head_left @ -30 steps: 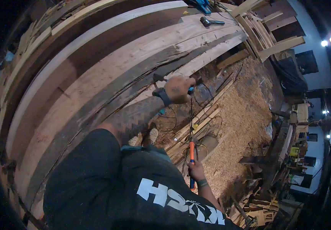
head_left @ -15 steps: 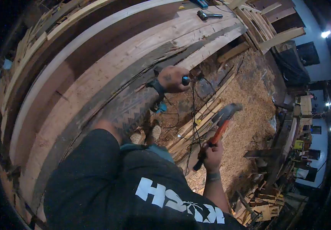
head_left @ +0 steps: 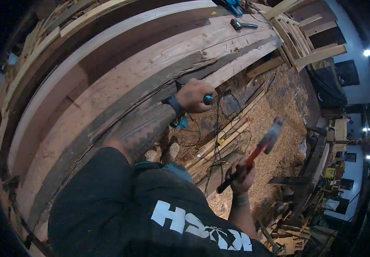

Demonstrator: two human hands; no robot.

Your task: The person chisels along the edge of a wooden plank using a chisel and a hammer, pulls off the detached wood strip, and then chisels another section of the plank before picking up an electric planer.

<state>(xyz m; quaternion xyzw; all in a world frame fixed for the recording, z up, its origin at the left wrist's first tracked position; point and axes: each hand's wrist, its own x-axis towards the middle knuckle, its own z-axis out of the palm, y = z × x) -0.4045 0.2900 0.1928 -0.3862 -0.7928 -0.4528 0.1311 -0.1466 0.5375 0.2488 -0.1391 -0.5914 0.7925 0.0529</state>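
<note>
My left hand point(head_left: 193, 96), with a dark band at the wrist, is closed around a blue-handled chisel point(head_left: 208, 100). Only the round blue handle end shows clearly; a dark flat part pokes out on the hand's far side, against the curved timber point(head_left: 155, 70) with its long dark seam. Lower right, my right hand point(head_left: 241, 174) grips a hammer point(head_left: 258, 153) by its black grip. The hammer's shaft is red and its head, smeared by motion, points up and right, apart from the chisel.
On the timber's far end lie a dark metal tool point(head_left: 243, 25) and a blue tool point(head_left: 232, 6). Wood shavings point(head_left: 275, 180) cover the floor, with loose strips point(head_left: 223, 139) and black cables. A teal power tool point(head_left: 180, 122) sits below my left wrist. Wooden framing point(head_left: 296, 38) stands upper right.
The hammer has swung slightly outward to the right, and its head has turned. My left hand stays at the timber seam with the chisel; the whole view has shifted a little.
</note>
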